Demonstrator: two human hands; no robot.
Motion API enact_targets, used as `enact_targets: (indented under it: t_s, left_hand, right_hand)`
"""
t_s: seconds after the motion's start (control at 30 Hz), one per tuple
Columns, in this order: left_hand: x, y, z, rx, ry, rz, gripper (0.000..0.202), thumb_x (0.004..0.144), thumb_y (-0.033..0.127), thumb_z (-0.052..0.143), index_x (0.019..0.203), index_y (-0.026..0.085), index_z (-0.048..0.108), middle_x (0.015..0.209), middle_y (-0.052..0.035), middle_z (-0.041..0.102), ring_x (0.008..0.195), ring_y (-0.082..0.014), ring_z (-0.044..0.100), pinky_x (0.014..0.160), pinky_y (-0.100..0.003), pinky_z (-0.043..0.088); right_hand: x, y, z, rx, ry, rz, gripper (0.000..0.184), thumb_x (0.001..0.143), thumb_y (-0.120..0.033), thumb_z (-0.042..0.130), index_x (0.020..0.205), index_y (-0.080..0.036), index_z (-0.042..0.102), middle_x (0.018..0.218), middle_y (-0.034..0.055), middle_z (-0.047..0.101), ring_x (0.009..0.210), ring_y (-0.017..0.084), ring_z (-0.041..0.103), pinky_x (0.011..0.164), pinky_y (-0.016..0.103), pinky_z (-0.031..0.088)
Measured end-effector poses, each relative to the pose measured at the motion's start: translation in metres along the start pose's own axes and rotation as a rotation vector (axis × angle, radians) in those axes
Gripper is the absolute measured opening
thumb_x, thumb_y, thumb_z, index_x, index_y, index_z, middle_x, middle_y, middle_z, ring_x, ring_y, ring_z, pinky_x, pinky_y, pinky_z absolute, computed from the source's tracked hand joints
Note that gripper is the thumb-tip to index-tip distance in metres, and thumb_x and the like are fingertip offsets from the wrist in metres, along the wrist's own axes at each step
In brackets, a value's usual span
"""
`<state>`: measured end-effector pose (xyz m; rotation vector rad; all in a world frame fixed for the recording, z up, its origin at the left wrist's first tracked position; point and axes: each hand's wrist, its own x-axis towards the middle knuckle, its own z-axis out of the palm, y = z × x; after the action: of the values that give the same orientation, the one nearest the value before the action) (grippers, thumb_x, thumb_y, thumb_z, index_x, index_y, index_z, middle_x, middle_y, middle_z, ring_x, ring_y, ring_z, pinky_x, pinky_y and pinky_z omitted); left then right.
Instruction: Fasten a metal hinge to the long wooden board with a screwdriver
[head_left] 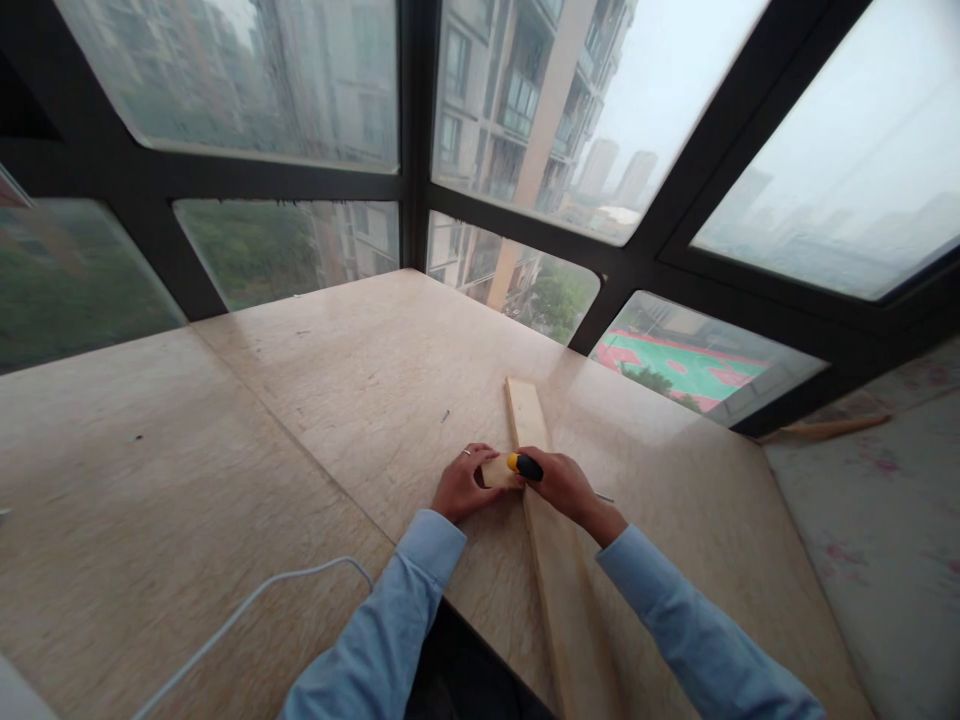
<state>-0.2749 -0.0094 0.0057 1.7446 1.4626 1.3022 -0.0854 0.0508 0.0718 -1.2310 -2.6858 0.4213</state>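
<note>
Closest to me I see my two blue sleeves, one on each side. Between them a long wooden plank runs away from me. Its near end hangs past the front edge of the tabletop, and its far end points toward the windows, leaning a little to the left. That long line is what matters most here.

A bit farther out are my hands, close together on the plank. My right hand sits on top of the plank. Its fingers are wrapped tight around a tool with a yellow and black handle. The handle sticks out to the left, across the plank, toward my other hand. I cannot see the working end of the tool, so I cannot tell what kind it is.

My left hand is just left of the plank. Its fingers are pressed on a small wooden block, which lies against the left edge of the plank. The tool's yellow end is right beside the block, so both hands are about as near to it as each other.

A white cord loops over the tabletop far off to my left. Beyond the hands the plank goes on a short way. Past it are dark window frames and tall buildings outside.
</note>
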Motion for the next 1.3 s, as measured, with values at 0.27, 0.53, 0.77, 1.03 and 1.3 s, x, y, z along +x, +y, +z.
enact_targets:
  t_s: [0.27,0.53,0.77,1.03,1.3]
  left_hand:
    - [0.000,0.002,-0.001,0.032,-0.008,-0.001,0.050,0.061,0.022,0.078,0.109,0.016,0.064,0.116,-0.0103,0.059,0.112,-0.0243,0.056,0.099,-0.039,0.046]
    - [0.000,0.001,0.000,0.001,0.005,-0.006,0.051,0.060,0.020,0.077,0.109,0.016,0.063,0.117,-0.0099,0.059,0.113,-0.0242,0.056,0.101,-0.040,0.045]
    - [0.000,0.003,-0.001,0.018,0.007,-0.014,0.049,0.062,0.022,0.076,0.109,0.017,0.063,0.117,-0.0105,0.059,0.112,-0.0245,0.056,0.100,-0.041,0.045]
    - [0.000,0.006,-0.002,0.020,0.022,0.000,0.045,0.064,0.025,0.074,0.107,0.017,0.064,0.115,-0.0110,0.060,0.109,-0.0247,0.058,0.097,-0.041,0.047]
    - [0.000,0.004,-0.002,0.065,-0.006,0.005,0.047,0.064,0.025,0.075,0.108,0.016,0.063,0.116,-0.0111,0.060,0.106,-0.0238,0.059,0.097,-0.040,0.048]
  right_hand:
    - [0.002,0.002,0.001,0.001,-0.054,-0.064,0.044,0.083,-0.019,0.055,0.127,-0.021,0.058,0.116,0.0088,0.068,0.102,0.025,0.066,0.083,0.030,0.048]
    - [0.001,0.013,0.004,0.161,-0.002,-0.151,0.048,0.078,-0.013,0.056,0.125,-0.020,0.059,0.116,0.0082,0.068,0.103,0.023,0.066,0.087,0.032,0.050]
    - [-0.001,0.012,0.008,0.162,0.095,-0.126,0.039,0.081,-0.029,0.063,0.119,-0.019,0.062,0.114,0.0097,0.068,0.102,0.023,0.065,0.088,0.034,0.050]
    - [0.001,0.006,0.007,-0.008,0.026,-0.066,0.042,0.085,-0.022,0.054,0.127,-0.020,0.058,0.121,0.0102,0.065,0.108,0.025,0.064,0.090,0.034,0.049]
    - [0.002,0.007,0.008,0.261,0.079,-0.135,0.044,0.076,-0.012,0.056,0.119,-0.019,0.062,0.113,0.0061,0.069,0.103,0.020,0.066,0.090,0.030,0.049]
